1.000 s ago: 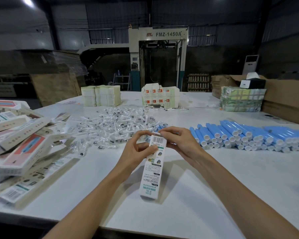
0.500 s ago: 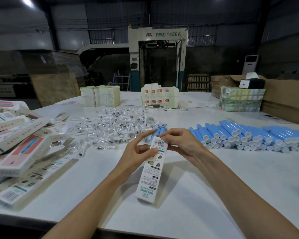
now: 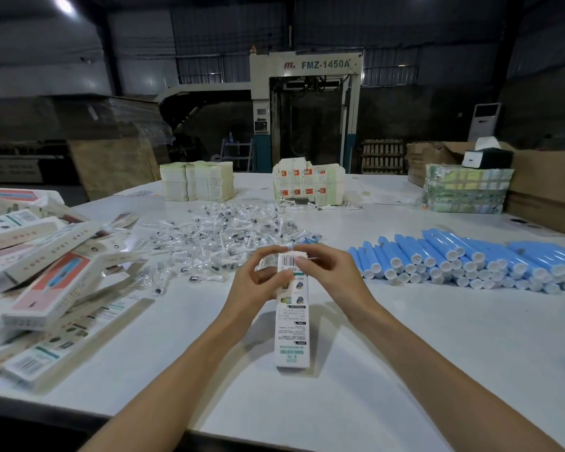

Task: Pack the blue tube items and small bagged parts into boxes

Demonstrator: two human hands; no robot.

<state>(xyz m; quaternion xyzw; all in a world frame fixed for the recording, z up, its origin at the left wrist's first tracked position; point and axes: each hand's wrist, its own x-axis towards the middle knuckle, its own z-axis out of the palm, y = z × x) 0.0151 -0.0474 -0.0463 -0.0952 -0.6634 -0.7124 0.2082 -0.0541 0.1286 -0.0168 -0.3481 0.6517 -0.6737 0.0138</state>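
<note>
The box (image 3: pixel 292 331) is now held straighter than before, its top end pinched by left hand (image 3: pixel 258 283) and right hand (image 3: pixel 331 277); light, crushable card, probably best gripped along edges.

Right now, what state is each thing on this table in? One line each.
box, held on end, gripped at its top by both hands; top flap hidden.
left hand, pinches the box top.
right hand, pinches the box top.
blue tubes, lying stacked, white ends toward the camera.
bagged parts, loose heap.
box pile, lying jumbled at left.
flat cartons, stacked.
</note>
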